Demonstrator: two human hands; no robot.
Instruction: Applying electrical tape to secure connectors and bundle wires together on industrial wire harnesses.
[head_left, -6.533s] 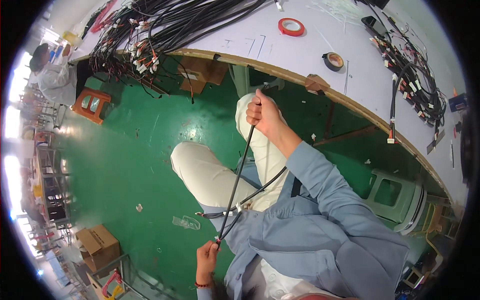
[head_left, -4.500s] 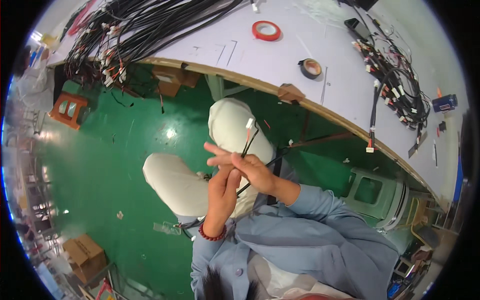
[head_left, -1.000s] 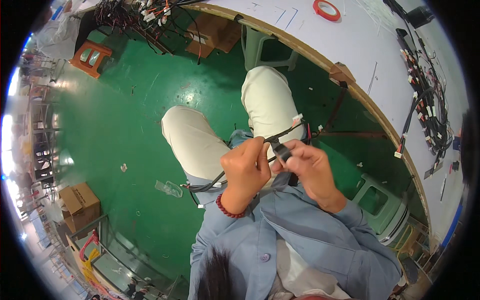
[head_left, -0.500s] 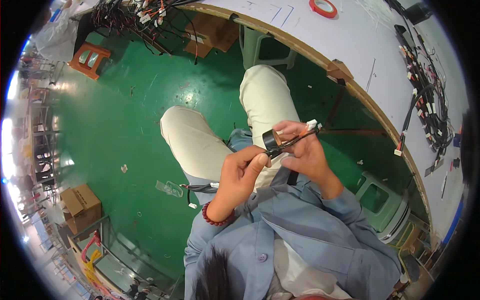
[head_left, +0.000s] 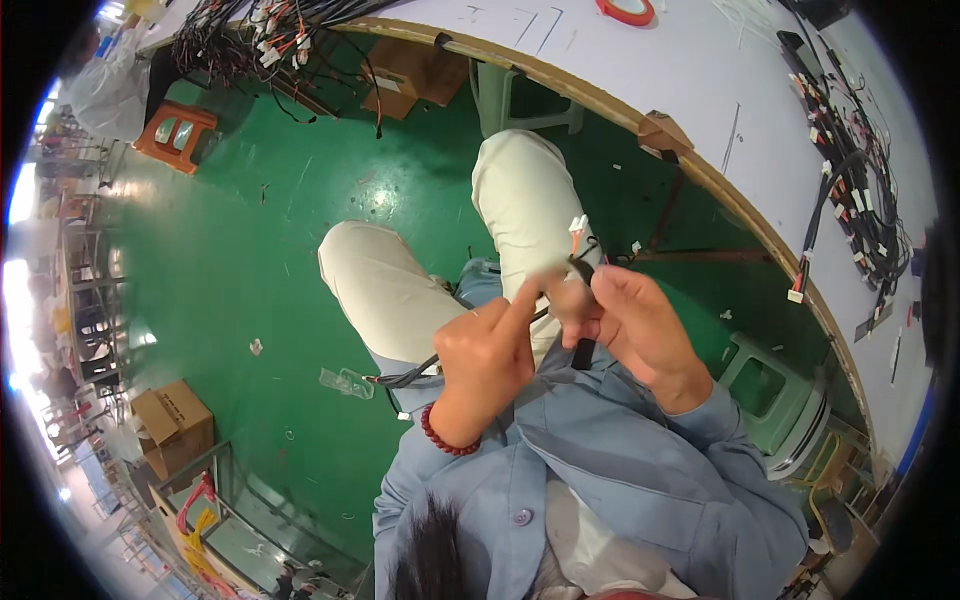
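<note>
In front of my lap I hold a black wire harness (head_left: 402, 379). My left hand (head_left: 485, 350) is closed on it, its index finger stretched toward the right hand. The harness runs out under the left wrist, and at its other end orange wires with a white connector (head_left: 578, 224) stick up past the fingers. My right hand (head_left: 645, 335) curls around a roll of black tape (head_left: 583, 269) against the harness, its thumb raised beside it. Motion blurs the fingertips and the roll, so their exact contact is hard to make out.
A white worktable (head_left: 690, 75) curves along the far and right side, bearing a bundle of wire harnesses (head_left: 860, 210) and a red tape roll (head_left: 627, 10). More harnesses (head_left: 285, 35) hang over its far left edge. Stools (head_left: 765, 395) and cardboard boxes (head_left: 175, 420) stand on the green floor.
The tape roll has moved from beside my left thumb to between both hands and is blurred. The white connector end has swung left and now points up. My right hand has turned, thumb up.
</note>
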